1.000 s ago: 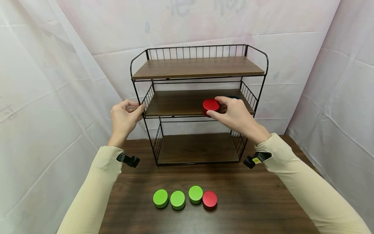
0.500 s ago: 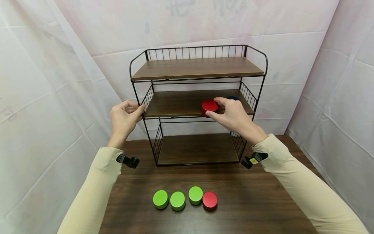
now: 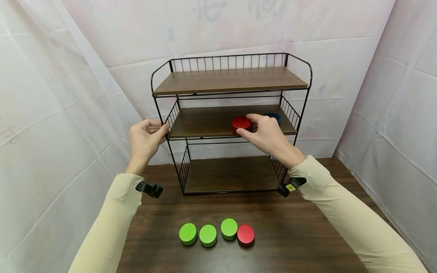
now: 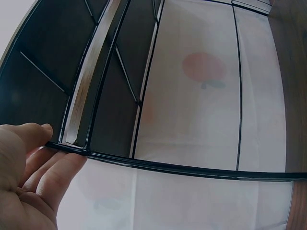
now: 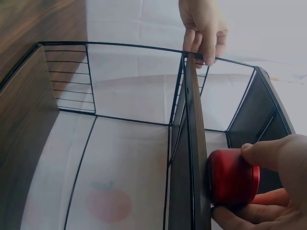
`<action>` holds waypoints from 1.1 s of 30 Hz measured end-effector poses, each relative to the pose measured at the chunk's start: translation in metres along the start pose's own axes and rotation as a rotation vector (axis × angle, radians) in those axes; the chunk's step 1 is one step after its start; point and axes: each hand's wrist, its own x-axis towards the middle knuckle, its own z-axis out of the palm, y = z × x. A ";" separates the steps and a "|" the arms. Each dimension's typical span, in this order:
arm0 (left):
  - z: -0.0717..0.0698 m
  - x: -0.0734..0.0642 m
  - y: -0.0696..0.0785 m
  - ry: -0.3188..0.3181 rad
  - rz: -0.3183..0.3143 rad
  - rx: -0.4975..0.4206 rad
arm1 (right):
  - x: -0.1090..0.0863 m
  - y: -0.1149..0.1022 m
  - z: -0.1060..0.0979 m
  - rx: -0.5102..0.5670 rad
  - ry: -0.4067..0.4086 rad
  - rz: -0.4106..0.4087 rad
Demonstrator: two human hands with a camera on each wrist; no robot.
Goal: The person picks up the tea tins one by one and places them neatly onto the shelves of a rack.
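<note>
My right hand (image 3: 268,131) pinches a glossy red round tin (image 3: 241,123) between thumb and fingers at the front of the rack's middle shelf (image 3: 205,119). In the right wrist view the red tin (image 5: 232,177) sits right at the shelf board's surface, upright relative to it. Behind my right hand a blue round tin (image 3: 275,116) stands on the same shelf, partly hidden. On the other side, my left hand (image 3: 145,140) grips the rack's black wire frame at the left front corner of the middle shelf; the left wrist view shows thumb and fingers (image 4: 57,175) around the wire.
The three-tier rack has a top shelf (image 3: 232,79) and a bottom shelf (image 3: 232,172) of brown wood. Near me on the dark table (image 3: 160,216) lie several round tins: green ones (image 3: 208,235) and one red tin (image 3: 246,235). White cloth (image 3: 382,113) hangs around.
My right hand has slid slightly left along the middle shelf's front with the red tin, uncovering more of the blue tin. My left hand keeps its hold on the frame.
</note>
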 end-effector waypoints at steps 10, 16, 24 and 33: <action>0.000 0.001 0.000 -0.013 0.006 -0.002 | 0.001 0.001 0.004 0.010 0.003 0.043; -0.001 0.000 -0.001 -0.015 0.001 0.008 | 0.001 0.000 0.007 -0.006 0.012 0.044; -0.001 0.001 0.001 -0.011 -0.003 0.008 | 0.002 -0.004 0.008 -0.080 0.062 0.017; -0.001 0.001 0.000 -0.013 -0.009 0.006 | 0.001 -0.003 0.010 -0.101 0.075 -0.004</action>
